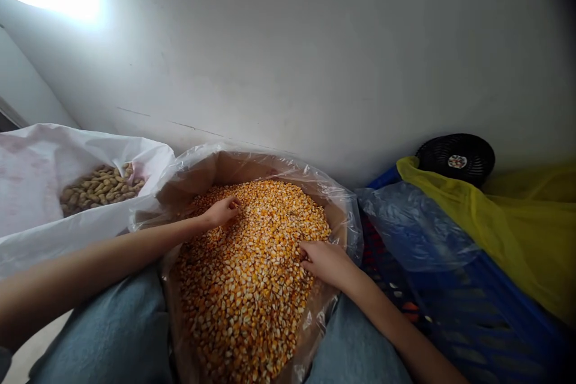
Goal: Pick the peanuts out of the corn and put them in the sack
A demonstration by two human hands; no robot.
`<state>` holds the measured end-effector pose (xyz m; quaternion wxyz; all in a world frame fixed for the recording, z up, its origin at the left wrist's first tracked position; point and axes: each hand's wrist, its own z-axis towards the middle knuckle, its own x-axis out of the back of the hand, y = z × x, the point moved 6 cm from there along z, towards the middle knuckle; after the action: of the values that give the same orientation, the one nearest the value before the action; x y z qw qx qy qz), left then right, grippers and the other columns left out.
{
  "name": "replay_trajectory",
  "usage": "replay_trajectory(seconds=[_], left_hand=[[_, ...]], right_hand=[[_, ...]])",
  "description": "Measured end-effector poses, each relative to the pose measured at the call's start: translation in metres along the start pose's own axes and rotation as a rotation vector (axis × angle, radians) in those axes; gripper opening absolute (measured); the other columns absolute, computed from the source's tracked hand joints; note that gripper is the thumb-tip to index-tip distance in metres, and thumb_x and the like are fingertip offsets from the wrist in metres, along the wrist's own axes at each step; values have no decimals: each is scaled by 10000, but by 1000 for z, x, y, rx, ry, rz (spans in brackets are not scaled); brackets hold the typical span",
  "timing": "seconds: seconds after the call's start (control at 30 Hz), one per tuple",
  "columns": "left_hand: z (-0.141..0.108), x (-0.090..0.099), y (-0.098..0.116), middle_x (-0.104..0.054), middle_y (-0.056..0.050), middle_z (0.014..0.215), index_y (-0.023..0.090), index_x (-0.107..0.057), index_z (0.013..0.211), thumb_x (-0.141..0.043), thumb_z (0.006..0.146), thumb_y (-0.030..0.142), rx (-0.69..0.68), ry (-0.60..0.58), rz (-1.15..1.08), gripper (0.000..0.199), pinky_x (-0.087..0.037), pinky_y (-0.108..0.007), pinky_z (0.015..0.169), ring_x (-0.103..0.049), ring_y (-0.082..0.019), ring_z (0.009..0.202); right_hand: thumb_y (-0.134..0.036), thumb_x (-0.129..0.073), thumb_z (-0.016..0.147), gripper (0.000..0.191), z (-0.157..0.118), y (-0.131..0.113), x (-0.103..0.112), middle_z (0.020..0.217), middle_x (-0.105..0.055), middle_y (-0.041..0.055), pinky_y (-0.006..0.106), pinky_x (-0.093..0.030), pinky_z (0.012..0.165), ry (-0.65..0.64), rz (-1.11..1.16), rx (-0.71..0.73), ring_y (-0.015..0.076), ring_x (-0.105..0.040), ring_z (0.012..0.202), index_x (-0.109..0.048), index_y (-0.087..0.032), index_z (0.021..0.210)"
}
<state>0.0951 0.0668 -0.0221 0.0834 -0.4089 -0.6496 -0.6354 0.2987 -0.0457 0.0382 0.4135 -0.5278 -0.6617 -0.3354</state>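
A large sack (353, 216) lined with clear plastic stands between my knees, filled with loose corn kernels (256, 264) in orange, yellow and whitish tones. My left hand (222, 211) is over the upper left part of the corn, its fingers curled together at the surface. Toward the right edge of the corn is my right hand (321, 260), with its fingers bent and pressed together against the kernels. Whatever either hand pinches is too small or too hidden to make out.
On the left, a white sack (31, 186) holds peanuts in their shells (103, 187). A blue crate (477, 312) at the right bears clear plastic (418, 228), yellow mesh (517, 234) and a round black fan guard (456, 159). A pale wall (288, 54) rises behind the sacks.
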Motion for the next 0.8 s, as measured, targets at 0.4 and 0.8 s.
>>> replay_trajectory(seconds=[0.4, 0.8], left_hand=[[-13, -34, 12, -214, -109, 1309, 256, -265, 1242, -282, 713, 600, 26, -22, 213, 631, -218, -448, 915, -196, -315, 1184], [-22, -17, -59, -121, -177, 1347, 88, -90, 1303, -118, 787, 474, 743, 148, 107, 645, -236, -477, 906, -152, -315, 1213]], right_hand=[[-219, -404, 722, 66, -5, 14, 3, 655, -492, -20, 207, -341, 540, 168, 796, 78, 99, -456, 584, -448, -180, 752], [-200, -328, 745, 138, -4, 15, -1, 640, -462, -26, 211, -367, 552, 72, 996, 104, 91, -451, 567, -461, -192, 780]])
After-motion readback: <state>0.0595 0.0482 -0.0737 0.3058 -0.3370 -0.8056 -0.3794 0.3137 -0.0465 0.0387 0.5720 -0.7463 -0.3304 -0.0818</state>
